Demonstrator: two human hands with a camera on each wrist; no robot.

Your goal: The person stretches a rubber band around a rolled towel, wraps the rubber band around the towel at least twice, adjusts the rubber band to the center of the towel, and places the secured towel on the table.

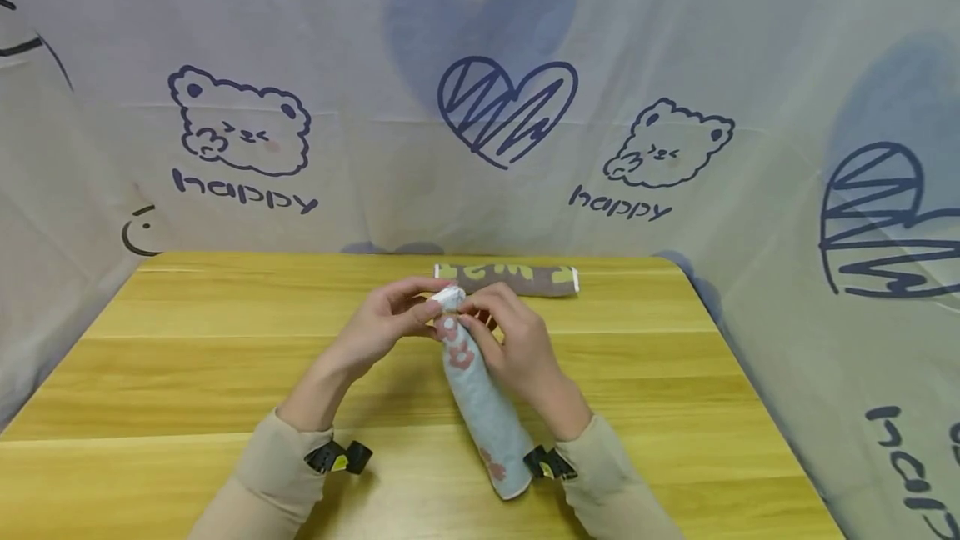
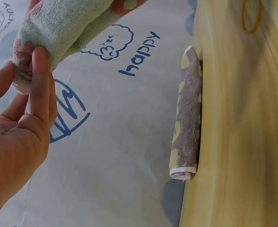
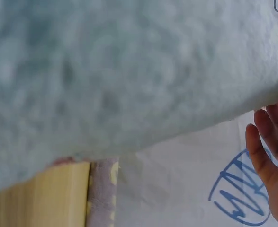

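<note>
A rolled light blue-green towel with pink flowers slants between the hands in the head view, its far end raised toward the back of the table. At its whitish far end, my left hand pinches the cloth between thumb and fingers. Just below that tip, on the other side, the bent fingers and thumb of my right hand grip the towel. The left wrist view has the left hand's fingertips on the towel's end. In the right wrist view the towel fills the upper part and hides much of the scene.
A second rolled towel, brown with yellow patterns, lies along the table's back edge. In the left wrist view a thin orange loop shows against the wooden table. A printed cloth hangs behind the table and on both sides.
</note>
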